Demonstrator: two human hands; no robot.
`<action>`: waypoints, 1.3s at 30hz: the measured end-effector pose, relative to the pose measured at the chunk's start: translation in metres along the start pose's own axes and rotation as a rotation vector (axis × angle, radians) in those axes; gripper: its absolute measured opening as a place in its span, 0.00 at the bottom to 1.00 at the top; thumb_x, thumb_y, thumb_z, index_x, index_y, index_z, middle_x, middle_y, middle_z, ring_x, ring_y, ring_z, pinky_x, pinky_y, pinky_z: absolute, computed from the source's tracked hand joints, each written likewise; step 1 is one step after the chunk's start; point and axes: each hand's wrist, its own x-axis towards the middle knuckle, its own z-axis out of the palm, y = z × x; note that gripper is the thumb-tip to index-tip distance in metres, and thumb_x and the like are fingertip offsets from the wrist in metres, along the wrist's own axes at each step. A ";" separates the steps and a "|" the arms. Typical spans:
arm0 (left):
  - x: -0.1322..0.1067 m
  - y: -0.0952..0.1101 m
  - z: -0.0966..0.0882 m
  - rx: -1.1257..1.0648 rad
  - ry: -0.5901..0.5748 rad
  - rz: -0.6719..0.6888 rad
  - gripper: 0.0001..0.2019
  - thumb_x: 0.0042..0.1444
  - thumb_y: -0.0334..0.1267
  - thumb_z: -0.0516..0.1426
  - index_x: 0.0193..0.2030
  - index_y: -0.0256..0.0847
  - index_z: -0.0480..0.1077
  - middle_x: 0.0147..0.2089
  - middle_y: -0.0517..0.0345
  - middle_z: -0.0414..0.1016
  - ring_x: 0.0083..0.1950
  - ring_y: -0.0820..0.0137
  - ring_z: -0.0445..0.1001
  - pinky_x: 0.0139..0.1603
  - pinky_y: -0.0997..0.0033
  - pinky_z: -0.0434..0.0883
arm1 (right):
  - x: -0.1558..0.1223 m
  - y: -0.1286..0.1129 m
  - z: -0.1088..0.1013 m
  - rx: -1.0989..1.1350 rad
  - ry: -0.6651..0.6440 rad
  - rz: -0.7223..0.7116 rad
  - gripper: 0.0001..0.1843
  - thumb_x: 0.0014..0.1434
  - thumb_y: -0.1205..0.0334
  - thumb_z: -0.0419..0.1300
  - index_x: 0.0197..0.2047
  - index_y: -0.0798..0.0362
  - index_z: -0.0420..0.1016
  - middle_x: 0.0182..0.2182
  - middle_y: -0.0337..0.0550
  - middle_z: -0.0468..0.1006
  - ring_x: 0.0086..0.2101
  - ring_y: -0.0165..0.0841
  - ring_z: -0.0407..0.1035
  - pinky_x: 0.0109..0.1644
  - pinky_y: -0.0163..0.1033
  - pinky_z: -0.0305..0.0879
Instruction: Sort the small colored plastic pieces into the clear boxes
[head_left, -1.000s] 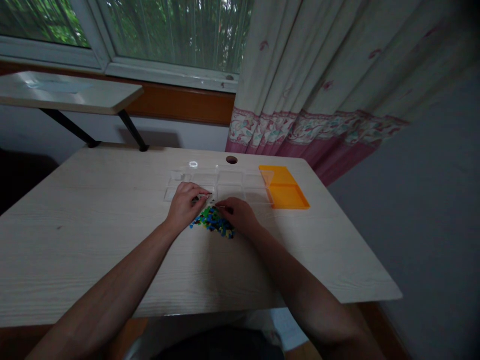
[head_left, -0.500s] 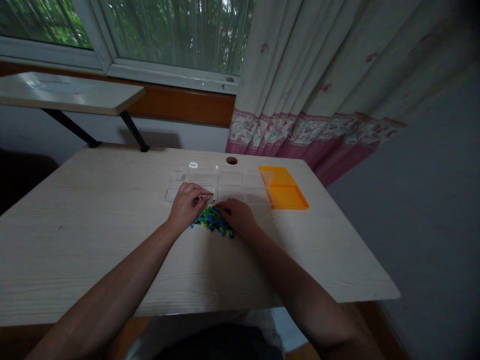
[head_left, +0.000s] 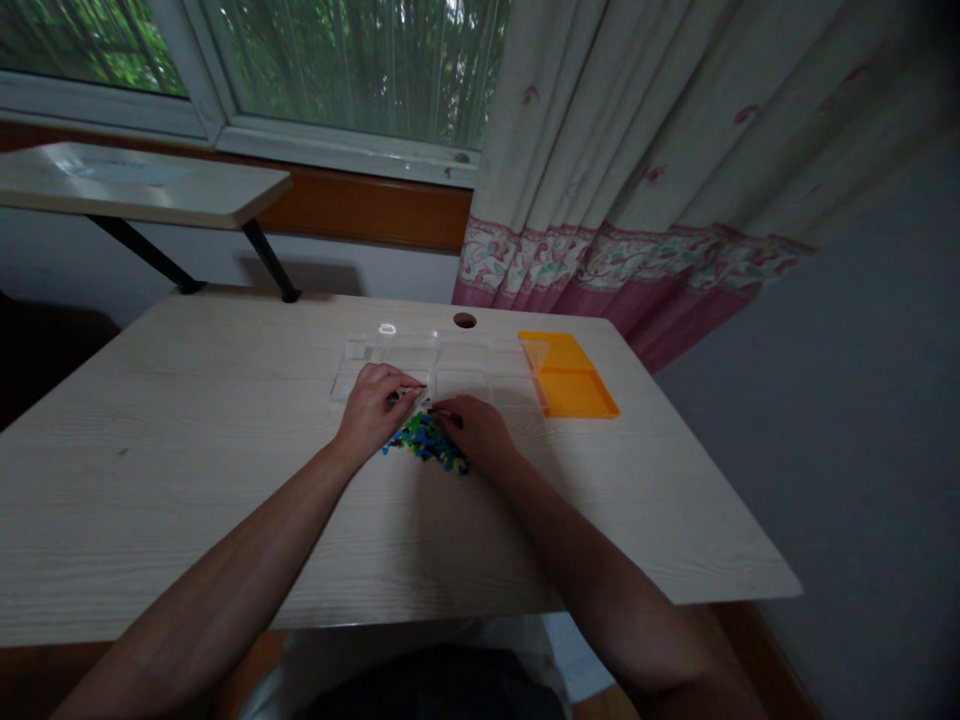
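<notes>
Pile of small coloured pieces on the surface, between both hands. Left hand and right hand rest on its edges, as a second ago; grip state cannot be told. Clear compartment tray just beyond; orange lid beside it.

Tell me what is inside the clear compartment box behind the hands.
The clear compartment box shows only bare, see-through cells where visible. The left hand covers part of its near-left cells, so their contents cannot be seen. The pile of small colored pieces lies outside it, on the table.
</notes>
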 end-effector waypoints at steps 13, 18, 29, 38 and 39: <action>-0.001 -0.001 0.001 -0.005 0.005 0.011 0.08 0.62 0.42 0.58 0.42 0.43 0.77 0.39 0.54 0.75 0.45 0.64 0.69 0.51 0.60 0.66 | 0.000 0.001 -0.001 0.068 0.009 0.007 0.12 0.63 0.62 0.58 0.47 0.47 0.80 0.41 0.42 0.80 0.40 0.34 0.72 0.46 0.37 0.63; 0.000 -0.001 0.001 0.006 0.002 0.014 0.09 0.62 0.43 0.58 0.41 0.44 0.77 0.39 0.55 0.75 0.45 0.64 0.70 0.51 0.59 0.66 | -0.001 0.000 -0.002 0.088 0.007 0.021 0.11 0.61 0.61 0.59 0.46 0.46 0.81 0.37 0.40 0.80 0.35 0.32 0.71 0.41 0.36 0.62; 0.000 0.001 0.001 -0.001 -0.005 -0.001 0.09 0.62 0.43 0.58 0.41 0.44 0.77 0.39 0.55 0.75 0.45 0.64 0.70 0.51 0.59 0.66 | 0.000 0.003 -0.002 0.102 -0.005 0.010 0.10 0.61 0.57 0.61 0.44 0.47 0.80 0.31 0.38 0.78 0.32 0.30 0.69 0.36 0.34 0.58; -0.001 -0.002 0.002 0.003 0.003 -0.006 0.09 0.62 0.43 0.58 0.41 0.44 0.77 0.39 0.55 0.75 0.45 0.64 0.70 0.52 0.59 0.66 | 0.002 0.003 -0.002 0.097 -0.027 0.021 0.11 0.61 0.57 0.61 0.45 0.47 0.80 0.33 0.38 0.79 0.33 0.30 0.69 0.38 0.34 0.59; -0.001 -0.002 0.002 0.002 0.004 -0.006 0.09 0.62 0.43 0.58 0.41 0.44 0.77 0.39 0.55 0.75 0.45 0.64 0.70 0.52 0.59 0.66 | 0.002 0.003 -0.003 0.091 -0.027 0.023 0.11 0.61 0.57 0.61 0.45 0.47 0.80 0.33 0.39 0.79 0.33 0.31 0.69 0.38 0.34 0.59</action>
